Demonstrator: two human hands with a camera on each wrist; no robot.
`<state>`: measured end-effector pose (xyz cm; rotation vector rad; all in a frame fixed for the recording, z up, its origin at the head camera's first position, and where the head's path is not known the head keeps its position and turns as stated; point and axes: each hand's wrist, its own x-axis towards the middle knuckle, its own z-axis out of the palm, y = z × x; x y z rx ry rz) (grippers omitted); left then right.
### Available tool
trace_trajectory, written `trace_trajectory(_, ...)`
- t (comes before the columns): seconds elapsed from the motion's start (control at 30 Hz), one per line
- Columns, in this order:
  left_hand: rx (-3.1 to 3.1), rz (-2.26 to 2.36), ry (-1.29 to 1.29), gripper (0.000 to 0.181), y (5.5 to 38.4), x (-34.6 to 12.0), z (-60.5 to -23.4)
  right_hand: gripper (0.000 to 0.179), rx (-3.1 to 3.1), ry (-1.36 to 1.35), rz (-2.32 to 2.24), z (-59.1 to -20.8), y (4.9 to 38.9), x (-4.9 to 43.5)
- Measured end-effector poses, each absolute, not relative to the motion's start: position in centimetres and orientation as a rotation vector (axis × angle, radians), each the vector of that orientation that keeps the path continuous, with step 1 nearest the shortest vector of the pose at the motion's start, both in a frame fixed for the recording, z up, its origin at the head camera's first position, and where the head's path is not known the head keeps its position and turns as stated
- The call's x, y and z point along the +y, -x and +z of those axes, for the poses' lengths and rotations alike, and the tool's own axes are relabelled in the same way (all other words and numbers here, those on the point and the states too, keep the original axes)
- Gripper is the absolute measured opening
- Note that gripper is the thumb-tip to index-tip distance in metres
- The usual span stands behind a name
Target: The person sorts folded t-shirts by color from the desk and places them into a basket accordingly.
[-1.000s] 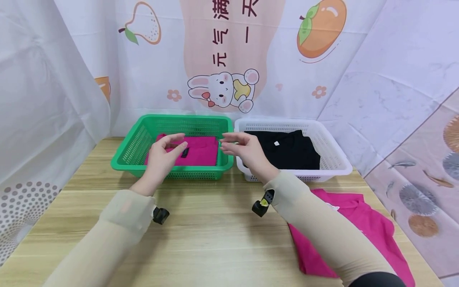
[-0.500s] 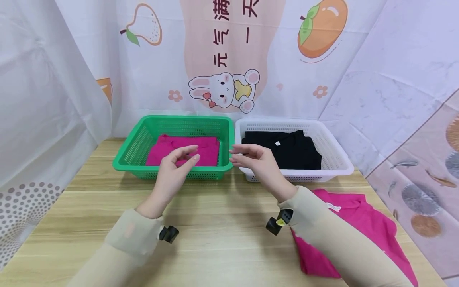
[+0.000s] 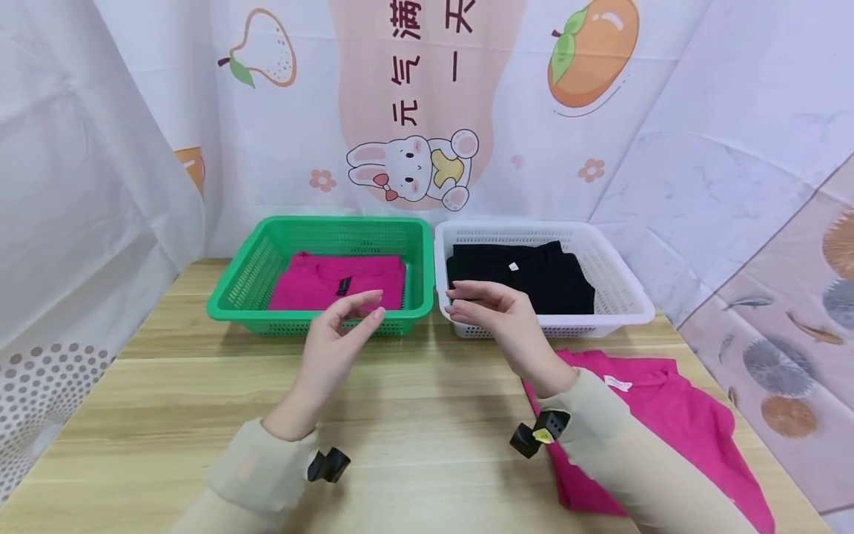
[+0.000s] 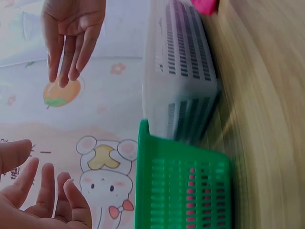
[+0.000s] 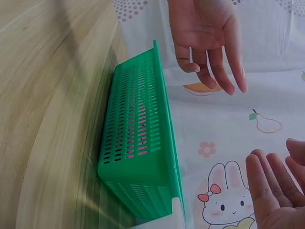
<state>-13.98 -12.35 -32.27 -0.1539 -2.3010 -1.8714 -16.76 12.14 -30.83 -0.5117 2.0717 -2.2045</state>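
My left hand [image 3: 333, 345] hovers in front of the green basket [image 3: 320, 317], fingers loosely bent and nothing in its grasp. Facing it, my right hand [image 3: 507, 319] floats by the front left of the white basket [image 3: 623, 315], likewise without anything in it. The left wrist view has the right hand [image 4: 74, 28] with fingers extended. A folded magenta shirt [image 3: 300, 285] with a dark neck label lies inside the green basket. In the white one rests a folded black shirt [image 3: 554, 278]. Another magenta shirt [image 3: 694, 430] lies on the table, partly hidden by the right sleeve.
The wooden table [image 3: 414, 445] extends in front of both baskets, which stand side by side. A printed curtain [image 3: 280, 163] hangs behind them. Dark wrist cameras [image 3: 328, 466] project inward from both sleeves.
Both hands have drawn back toward the person and shifted right, the left from over the green basket, the right from between the baskets. Shirts and baskets stay put.
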Motion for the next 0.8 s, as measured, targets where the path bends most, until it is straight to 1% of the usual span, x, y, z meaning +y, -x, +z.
trace_trajectory(0.27,-2.248,-1.958,0.151,0.032,13.2,-10.6,-33.1,0.038,2.103,0.44,-2.241,-31.3,15.8,13.7)
trace_trajectory(0.47,-2.233,-2.037,0.15,0.033,13.0,-8.9,-33.8,0.034,2.072,0.39,-2.316,-32.7,14.5,14.8)
trace_trajectory(0.8,-2.254,-2.071,0.166,0.031,12.6,-6.8,-35.0,0.03,1.936,0.415,-2.515,-34.8,13.2,16.0)
